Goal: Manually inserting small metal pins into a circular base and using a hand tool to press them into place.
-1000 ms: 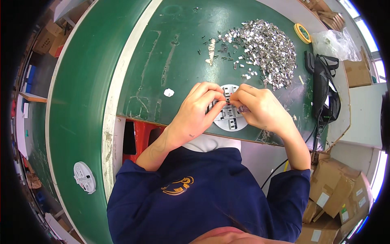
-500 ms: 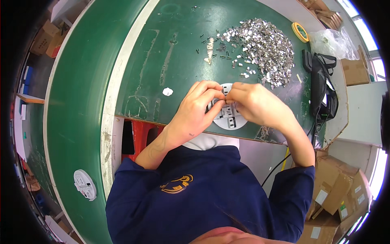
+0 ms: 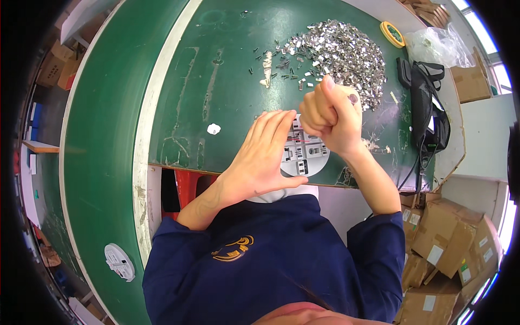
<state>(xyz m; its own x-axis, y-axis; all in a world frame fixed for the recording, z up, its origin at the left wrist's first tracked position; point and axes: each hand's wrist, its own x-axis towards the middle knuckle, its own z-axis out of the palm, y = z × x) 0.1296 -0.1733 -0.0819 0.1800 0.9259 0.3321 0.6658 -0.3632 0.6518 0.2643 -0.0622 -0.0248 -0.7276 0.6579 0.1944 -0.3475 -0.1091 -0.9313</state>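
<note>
A round light-grey plastic housing (image 3: 316, 161) with moulded slots and dark metal pieces lies near the table's front edge. Thin red strands, perhaps wires, cross its middle. My left hand (image 3: 261, 150) is at the housing's left side, fingers stretched out together and thumb spread along the near rim; whether it grips the rim is hard to tell. Above the right part of the housing my right hand (image 3: 333, 116) is closed in a fist, thumb upward. What that fist holds, if anything, is hidden. It covers the housing's far right part.
Beyond my right hand a big heap of small metal pieces (image 3: 346, 54) spreads, with loose dark pins at its left. A yellow tape roll (image 3: 392, 34), a clear plastic bag (image 3: 439, 46) and a black bag (image 3: 428, 108) line the right side. Another round housing (image 3: 119, 262) rests on the green strip at left.
My right hand has risen off the housing and turned into a thumb-up fist. My left hand's fingers have straightened from a pinch, its thumb moving nearer me. More of the housing shows.
</note>
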